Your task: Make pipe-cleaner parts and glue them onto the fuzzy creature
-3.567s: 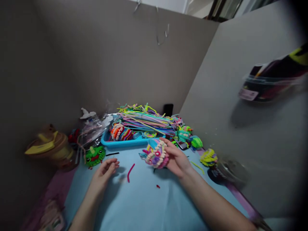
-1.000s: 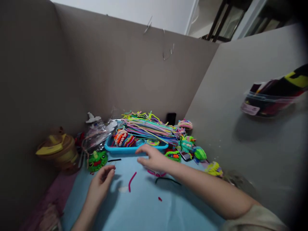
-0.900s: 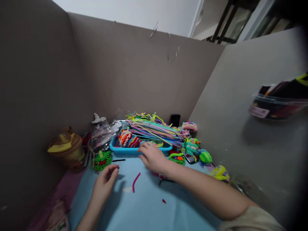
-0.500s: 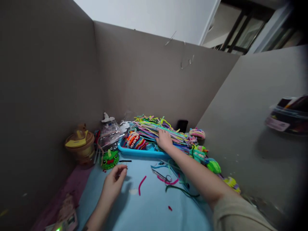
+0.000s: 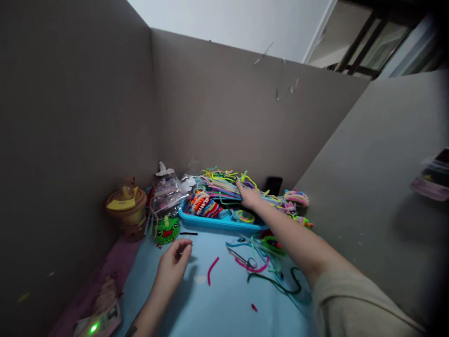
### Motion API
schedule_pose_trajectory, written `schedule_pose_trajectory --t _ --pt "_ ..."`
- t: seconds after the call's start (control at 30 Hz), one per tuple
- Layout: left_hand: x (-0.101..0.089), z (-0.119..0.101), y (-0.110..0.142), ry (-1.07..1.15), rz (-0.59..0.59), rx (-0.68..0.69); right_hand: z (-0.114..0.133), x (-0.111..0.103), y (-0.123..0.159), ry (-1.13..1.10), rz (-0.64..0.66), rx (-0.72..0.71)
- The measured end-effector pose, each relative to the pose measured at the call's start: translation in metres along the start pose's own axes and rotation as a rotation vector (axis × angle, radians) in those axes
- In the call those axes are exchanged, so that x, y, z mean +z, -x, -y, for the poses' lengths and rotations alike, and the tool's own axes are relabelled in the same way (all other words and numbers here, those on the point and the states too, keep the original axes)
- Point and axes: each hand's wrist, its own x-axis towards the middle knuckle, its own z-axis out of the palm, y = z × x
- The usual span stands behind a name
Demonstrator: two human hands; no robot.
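A heap of colourful pipe cleaners [image 5: 224,186] lies in the blue tray [image 5: 224,224] at the back of the table. My right hand [image 5: 249,196] reaches into the heap and grips some of them, its fingertips partly hidden. My left hand [image 5: 173,263] hovers over the table's near left with thumb and fingers curled into a pinch; anything between the tips is too small to make out. Near it are a green fuzzy frog-like face [image 5: 167,230], a short black pipe cleaner piece [image 5: 188,233] and a magenta piece [image 5: 212,270]. Scissors [image 5: 242,258] rest to the right.
Dark green pipe cleaners [image 5: 271,279] and a small red scrap [image 5: 254,307] lie on the blue table cover [image 5: 213,313]. Left stand a brown pot [image 5: 126,210] and clear plastic bags [image 5: 168,192]. A black phone-like object [image 5: 273,185] leans behind the tray. Grey partitions [image 5: 224,107] enclose the table.
My right hand has shifted the pipe cleaners toward the back, baring a yellow-green coil and more of the tray's front. My left hand keeps its pinch. The whole view has swung slightly.
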Motion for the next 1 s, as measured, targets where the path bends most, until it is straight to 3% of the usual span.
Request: schedule_pose_trajectory --t 0.23,0.33,0.43,0.53,0.8,1.0 --pt "0.001 0.0 0.0 -0.022 0.007 0.004 -0.032 -0.057 0.006 -0.088 -0.028 -0.131" --pt "0.001 0.002 -0.001 -0.047 0.012 0.015 -0.054 -0.084 0.011 -0.151 -0.007 -0.13" --pt "0.001 0.004 -0.002 -0.07 0.025 0.021 -0.068 -0.096 0.018 -0.211 0.046 -0.11" --pt "0.002 0.005 -0.001 -0.122 0.039 0.036 -0.066 -0.086 0.026 -0.245 0.102 -0.124" --pt "0.007 -0.003 0.004 -0.266 0.061 0.101 -0.042 -0.014 0.04 -0.243 0.225 -0.17" --pt "0.023 -0.016 0.009 -0.284 0.15 0.119 -0.042 0.0 0.034 -0.264 0.321 -0.223"
